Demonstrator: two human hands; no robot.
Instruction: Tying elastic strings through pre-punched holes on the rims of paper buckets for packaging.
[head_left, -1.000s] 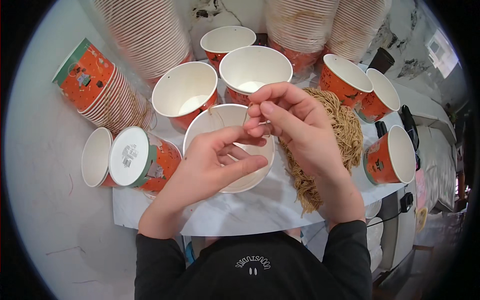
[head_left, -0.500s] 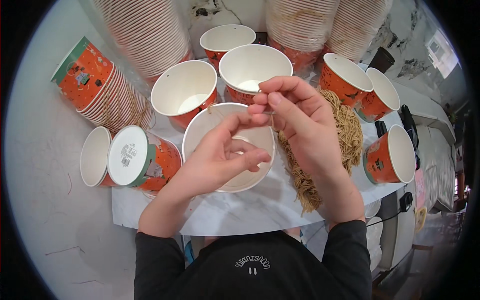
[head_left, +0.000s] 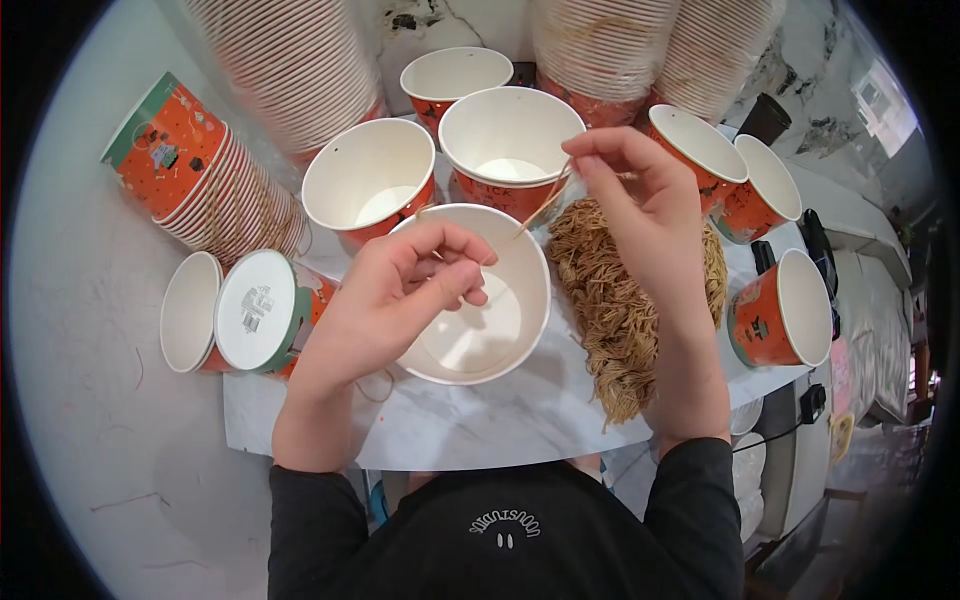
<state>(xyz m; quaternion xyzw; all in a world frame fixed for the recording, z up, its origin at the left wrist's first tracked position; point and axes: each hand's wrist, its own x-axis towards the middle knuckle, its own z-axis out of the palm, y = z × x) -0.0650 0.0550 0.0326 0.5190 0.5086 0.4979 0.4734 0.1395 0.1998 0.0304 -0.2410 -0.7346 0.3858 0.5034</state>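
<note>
My right hand (head_left: 640, 190) is raised at the far right rim of a white-lined paper bucket (head_left: 505, 345). Its thumb and forefinger pinch a thin tan cord (head_left: 543, 212), which slants down to the left over the bucket's mouth. My left hand (head_left: 425, 285) hovers above the bucket's left side, fingers loosely curled, with nothing visible in them. A short bit of cord pokes up at the rim behind it. Beside the bucket, under my right forearm, lies a thick bundle of tan cords (head_left: 610, 300).
Red printed buckets stand behind, among them one (head_left: 370, 175) at left and a nested pair (head_left: 512, 135). Tall bucket stacks (head_left: 290, 70) rise at the back. Another stack (head_left: 215, 185) leans left, above a bucket on its side (head_left: 255, 305). At right lies another bucket (head_left: 780, 310).
My hands have moved apart: the right one up and to the right, drawing the cord with it, the left one slightly down and left. More of the bucket's inside shows.
</note>
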